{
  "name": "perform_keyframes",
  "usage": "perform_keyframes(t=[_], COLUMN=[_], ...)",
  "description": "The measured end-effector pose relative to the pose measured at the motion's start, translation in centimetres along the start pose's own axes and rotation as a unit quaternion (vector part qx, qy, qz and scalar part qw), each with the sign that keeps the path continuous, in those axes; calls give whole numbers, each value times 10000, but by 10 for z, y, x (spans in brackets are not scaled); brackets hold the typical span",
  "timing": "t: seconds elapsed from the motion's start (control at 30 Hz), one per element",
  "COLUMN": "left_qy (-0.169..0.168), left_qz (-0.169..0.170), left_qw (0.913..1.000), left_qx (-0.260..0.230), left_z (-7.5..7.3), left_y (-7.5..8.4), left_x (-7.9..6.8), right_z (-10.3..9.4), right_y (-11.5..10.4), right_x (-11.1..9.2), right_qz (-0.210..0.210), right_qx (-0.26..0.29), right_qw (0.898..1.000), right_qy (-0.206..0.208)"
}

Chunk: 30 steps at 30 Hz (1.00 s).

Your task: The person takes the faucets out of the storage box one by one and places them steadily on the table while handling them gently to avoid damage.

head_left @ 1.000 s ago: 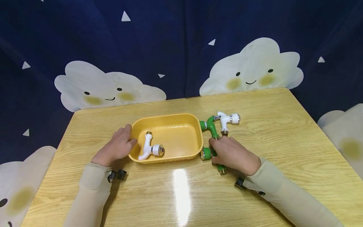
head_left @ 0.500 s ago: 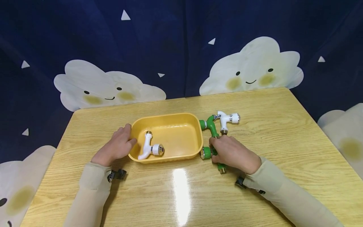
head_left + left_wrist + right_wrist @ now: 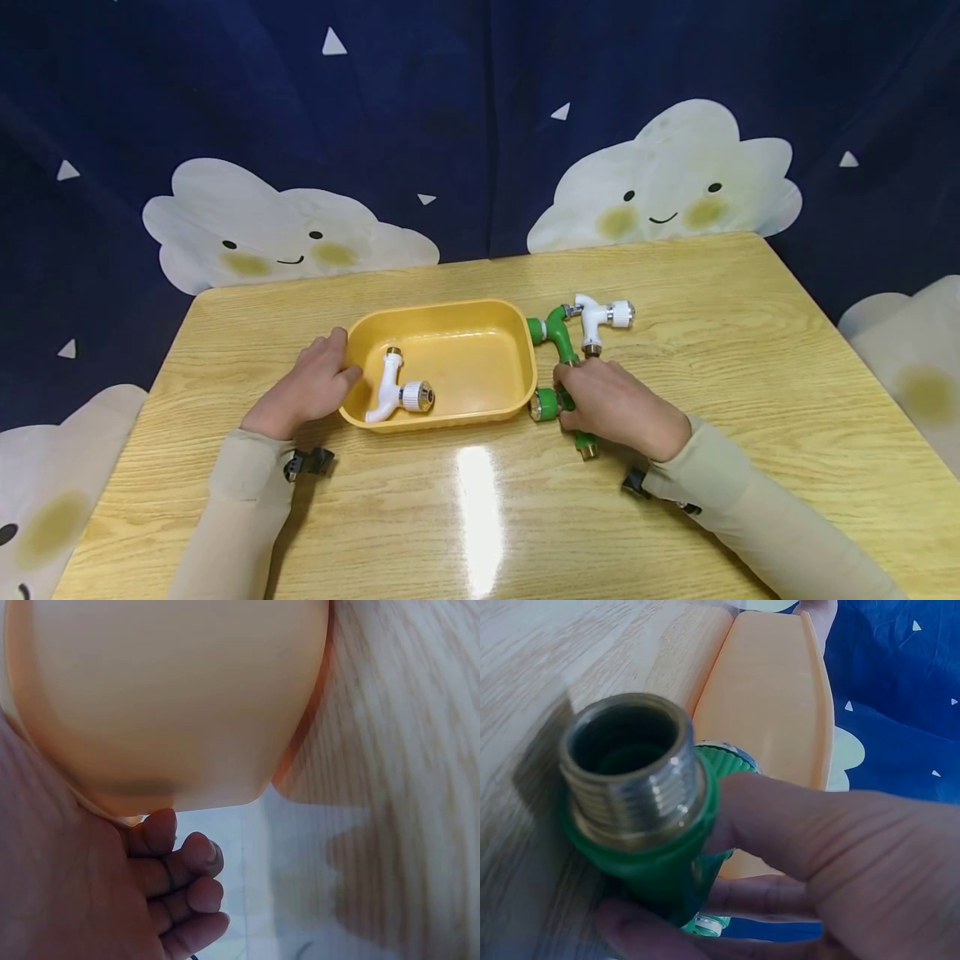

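Observation:
At the left end of the yellow plastic basin [image 3: 442, 423], my left hand [image 3: 310, 385] holds the rim. The left wrist view shows its curled fingers [image 3: 199, 855] by the basin's wall. Inside the basin, on the left, lies a white tap [image 3: 388, 389] with a ribbed knob. My right hand [image 3: 618, 408] grips a green tap [image 3: 667, 874] just right of the basin; the hand hides much of its body. The tap's threaded brass end [image 3: 588, 451] points toward me, and its green knob [image 3: 546, 405] is by the basin's right end.
Behind my right hand lies another green tap [image 3: 559, 331], its knob close to the basin. A second white tap [image 3: 593, 322] lies against its spout. The wooden table [image 3: 375, 533] ends at a dark blue cloud-patterned curtain [image 3: 480, 125].

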<state>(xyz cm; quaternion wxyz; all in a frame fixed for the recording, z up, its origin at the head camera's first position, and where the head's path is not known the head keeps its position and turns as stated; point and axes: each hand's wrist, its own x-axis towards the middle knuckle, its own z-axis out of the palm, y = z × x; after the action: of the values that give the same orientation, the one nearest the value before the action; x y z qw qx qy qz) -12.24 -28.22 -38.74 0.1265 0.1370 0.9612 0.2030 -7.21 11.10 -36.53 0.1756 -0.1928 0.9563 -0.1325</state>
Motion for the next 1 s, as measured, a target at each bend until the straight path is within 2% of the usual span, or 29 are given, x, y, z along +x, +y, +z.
perform_keyframes(t=[0.63, 1.0], left_qy=[13, -26], left_qz=[-44, -117], left_qw=[10000, 9999], left_qx=[-23, -59], left_z=[-1, -1], left_y=[1, 1], left_x=[-3, -2], right_z=[-1, -4], right_y=[1, 2], right_x=[2, -1], right_qz=[-79, -145], right_qx=[-131, -196], right_qw=[9998, 9997], right_qy=[144, 96])
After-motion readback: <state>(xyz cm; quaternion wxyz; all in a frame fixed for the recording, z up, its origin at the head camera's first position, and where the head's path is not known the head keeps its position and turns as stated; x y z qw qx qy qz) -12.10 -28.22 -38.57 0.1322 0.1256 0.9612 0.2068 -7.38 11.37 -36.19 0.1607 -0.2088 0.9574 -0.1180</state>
